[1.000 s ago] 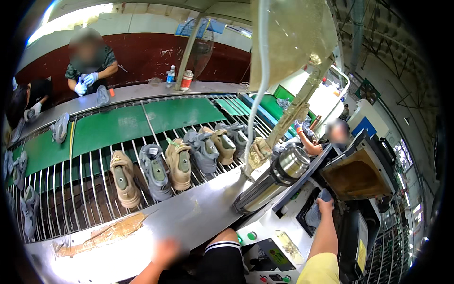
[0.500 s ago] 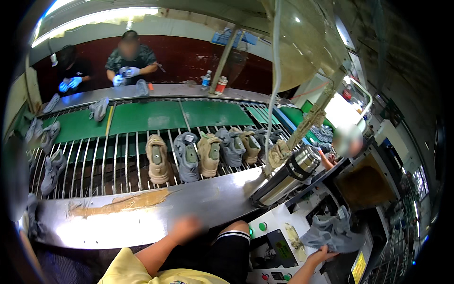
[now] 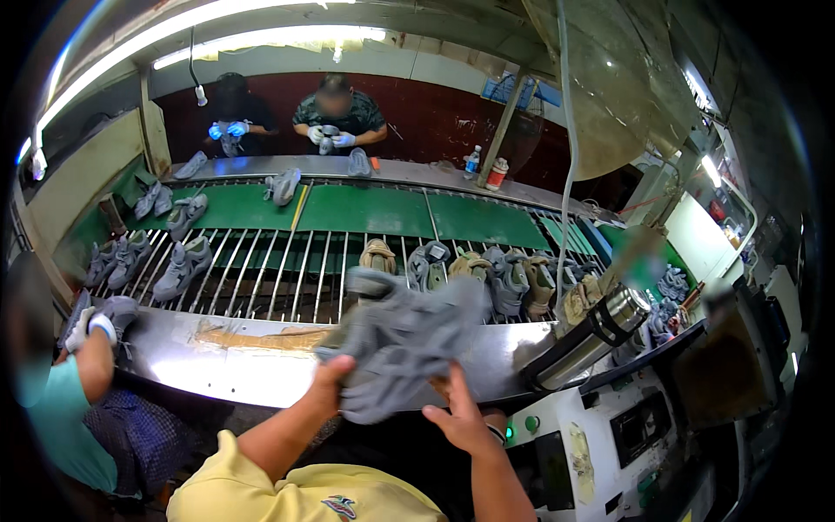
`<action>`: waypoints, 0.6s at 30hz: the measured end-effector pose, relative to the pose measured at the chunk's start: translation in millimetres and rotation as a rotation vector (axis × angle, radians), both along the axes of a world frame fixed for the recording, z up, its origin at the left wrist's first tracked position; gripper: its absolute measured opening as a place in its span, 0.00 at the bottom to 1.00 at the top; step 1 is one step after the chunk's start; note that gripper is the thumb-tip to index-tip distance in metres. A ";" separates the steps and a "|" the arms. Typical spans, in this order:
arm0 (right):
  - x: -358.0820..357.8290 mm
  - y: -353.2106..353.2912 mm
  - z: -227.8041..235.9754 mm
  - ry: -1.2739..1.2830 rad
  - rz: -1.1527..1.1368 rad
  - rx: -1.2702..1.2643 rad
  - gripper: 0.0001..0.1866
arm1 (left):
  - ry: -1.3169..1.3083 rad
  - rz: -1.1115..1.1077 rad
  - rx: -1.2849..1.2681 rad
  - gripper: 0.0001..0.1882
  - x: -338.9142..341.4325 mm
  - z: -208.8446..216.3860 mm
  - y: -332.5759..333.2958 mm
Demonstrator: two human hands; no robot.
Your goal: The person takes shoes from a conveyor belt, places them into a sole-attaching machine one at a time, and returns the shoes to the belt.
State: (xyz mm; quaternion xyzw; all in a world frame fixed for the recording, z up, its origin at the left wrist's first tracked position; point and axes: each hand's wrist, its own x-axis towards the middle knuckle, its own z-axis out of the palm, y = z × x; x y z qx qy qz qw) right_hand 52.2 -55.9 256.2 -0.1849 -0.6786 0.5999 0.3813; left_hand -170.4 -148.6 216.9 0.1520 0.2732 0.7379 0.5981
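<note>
A long rack of slim metal bars (image 3: 301,287) backs a smooth, shiny steel ledge (image 3: 261,370), its rim bare to the left and a boxy white machine (image 3: 557,409) near its right end. Over the ledge, the soft, rounded grey footwear (image 3: 404,348) is up in the air, blurred; the left hand (image 3: 330,387) pinches its lower left edge, and the right hand (image 3: 465,418) spreads its fingers at the lower right, contact unclear.

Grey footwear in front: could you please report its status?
Left hand gripping grey footwear, held up, blurred. Right hand open beside it, contact unclear. Flask off right.
</note>
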 end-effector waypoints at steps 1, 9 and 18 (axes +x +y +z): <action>-0.3 5.3 16.7 -0.175 0.068 0.186 0.34 | 0.047 0.136 -0.078 0.35 -16.3 7.8 -18.9; 75.9 98.6 -4.5 -0.575 -0.145 0.294 0.26 | 1.138 0.769 -0.437 0.39 -92.6 -120.0 -86.0; 163.7 161.2 -57.3 -0.795 -0.230 0.270 0.13 | 1.049 0.958 -0.448 0.38 -117.1 -138.6 27.4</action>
